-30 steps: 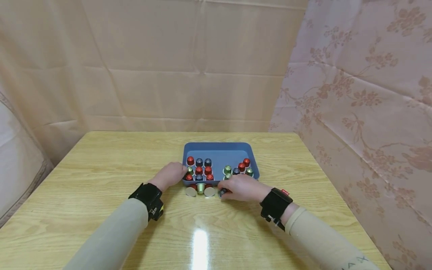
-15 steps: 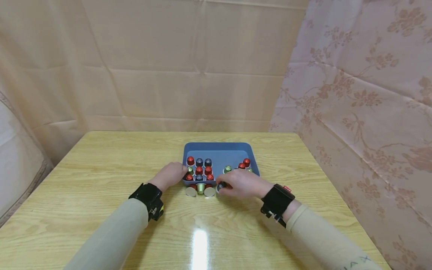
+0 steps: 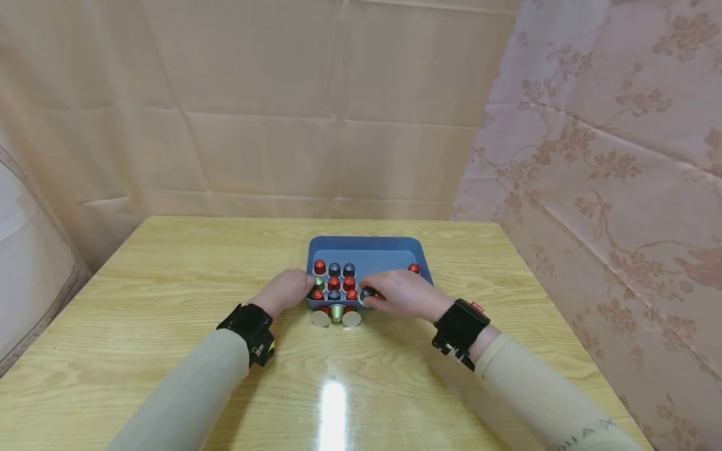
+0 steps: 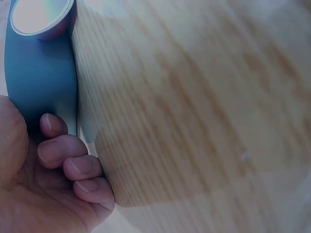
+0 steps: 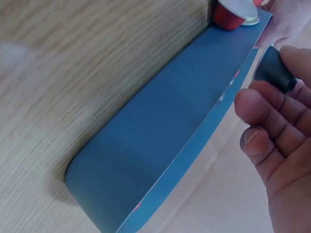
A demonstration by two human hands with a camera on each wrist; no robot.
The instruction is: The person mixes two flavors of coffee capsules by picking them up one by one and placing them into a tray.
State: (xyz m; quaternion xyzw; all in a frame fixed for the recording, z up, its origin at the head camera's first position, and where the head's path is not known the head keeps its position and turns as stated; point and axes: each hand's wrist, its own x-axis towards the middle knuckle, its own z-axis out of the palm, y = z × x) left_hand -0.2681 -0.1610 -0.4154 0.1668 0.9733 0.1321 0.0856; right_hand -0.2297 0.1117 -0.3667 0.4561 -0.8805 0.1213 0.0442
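Observation:
A blue tray [image 3: 389, 249] stands on the table with red, dark and green coffee capsules upright in it. My left hand [image 3: 286, 289] holds the tray's left front corner; in the left wrist view its fingers [image 4: 82, 167] are curled by the tray wall. Between thumb and fingers my right hand [image 3: 403, 293] pinches a dark coffee capsule [image 5: 274, 70], above the front rim beside the left group of capsules. In the head view that hand hides most of the right group; one red capsule [image 3: 413, 268] shows behind it.
Before the tray's front wall lie two capsules on their sides, pale lids outward, one being the left capsule [image 3: 320, 318]. A green capsule [image 3: 336, 313] is between them. The wooden table [image 3: 225, 250] ends at a beige curtain [image 3: 282, 125] behind and floral cloth [image 3: 620, 188] at right.
My right hand has lifted the dark capsule from the table in front of the tray, and moved it up and slightly left over the rim. My left hand has stayed at the corner.

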